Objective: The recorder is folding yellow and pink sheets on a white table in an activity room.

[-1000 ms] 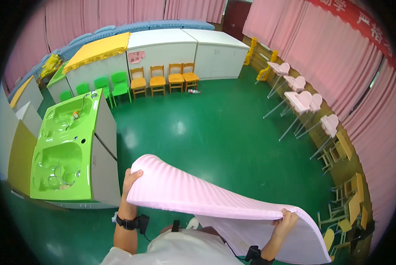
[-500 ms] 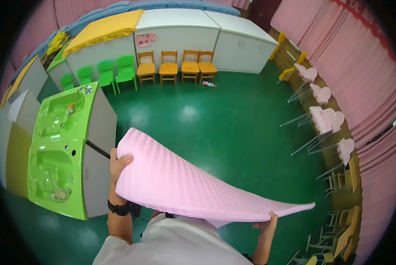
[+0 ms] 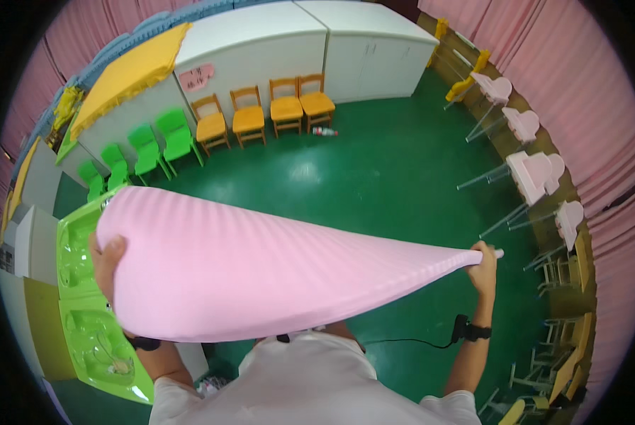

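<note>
A pink, finely striped cloth [image 3: 246,273] is stretched in the air across the front of my body. Its left part is broad and full, and it narrows to a twisted, gathered point on the right. My left hand [image 3: 106,263] grips the broad end at its left edge, thumb on top and the other fingers partly hidden. Around the gathered end, close to the tip, my right hand [image 3: 483,270] is closed, with a short tail of cloth poking out past it. Both wrists wear black bands.
Bright green basins [image 3: 68,312] stand on the left, partly behind the cloth. Small green chairs [image 3: 146,149] and wooden chairs [image 3: 248,117] line the white cabinets [image 3: 261,53]. A bottle [image 3: 324,132] lies on the green floor [image 3: 395,170]. Pink high chairs [image 3: 537,173] stand along the right.
My right hand has risen and moved outward with the gathered end. My left hand has shifted left, so the cloth is spread wider and tauter. The view has turned somewhat.
</note>
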`<state>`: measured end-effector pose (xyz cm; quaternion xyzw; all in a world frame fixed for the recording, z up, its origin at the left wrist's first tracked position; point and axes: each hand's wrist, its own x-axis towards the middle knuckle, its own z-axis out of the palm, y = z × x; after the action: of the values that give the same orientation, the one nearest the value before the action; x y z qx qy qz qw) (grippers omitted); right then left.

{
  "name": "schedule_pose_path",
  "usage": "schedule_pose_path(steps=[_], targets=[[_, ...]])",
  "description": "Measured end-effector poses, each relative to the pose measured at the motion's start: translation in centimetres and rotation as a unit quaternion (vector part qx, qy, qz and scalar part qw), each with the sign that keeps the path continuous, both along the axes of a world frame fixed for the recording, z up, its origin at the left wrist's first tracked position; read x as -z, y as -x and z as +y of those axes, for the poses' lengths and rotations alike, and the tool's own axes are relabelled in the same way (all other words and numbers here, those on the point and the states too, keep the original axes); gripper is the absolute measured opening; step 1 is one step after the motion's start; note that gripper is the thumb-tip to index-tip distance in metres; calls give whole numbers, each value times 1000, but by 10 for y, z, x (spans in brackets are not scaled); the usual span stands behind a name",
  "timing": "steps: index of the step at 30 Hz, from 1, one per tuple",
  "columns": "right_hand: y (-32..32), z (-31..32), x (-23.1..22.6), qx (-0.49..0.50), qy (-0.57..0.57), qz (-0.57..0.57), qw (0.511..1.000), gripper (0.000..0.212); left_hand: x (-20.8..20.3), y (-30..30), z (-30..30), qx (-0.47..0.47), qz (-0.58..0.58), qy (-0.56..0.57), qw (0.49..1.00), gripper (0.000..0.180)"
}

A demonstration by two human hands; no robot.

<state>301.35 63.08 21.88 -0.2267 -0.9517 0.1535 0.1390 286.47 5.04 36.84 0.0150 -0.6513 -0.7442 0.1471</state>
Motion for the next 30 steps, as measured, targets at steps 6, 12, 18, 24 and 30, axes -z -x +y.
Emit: schedule_pose_path(steps=[6, 12, 18, 24, 30], targets=[[227, -61, -78, -221, 23, 128, 967, 28, 22, 128, -147, -216, 304, 356, 857, 34], [427, -78, -161, -267, -136, 310, 902, 31, 25, 272, -195, 63, 326, -107, 937, 40], [607, -3, -243, -135, -262, 482, 825, 26, -77, 506, -21, -226, 330, 72, 914, 50], [777, 108, -284, -54, -277, 563, 776, 35, -173, 716, 65, -91, 352, -232, 902, 49], [962, 184, -319, -29, -287, 567, 771, 38, -249, 914, 85, -73, 276, 56, 957, 49]])
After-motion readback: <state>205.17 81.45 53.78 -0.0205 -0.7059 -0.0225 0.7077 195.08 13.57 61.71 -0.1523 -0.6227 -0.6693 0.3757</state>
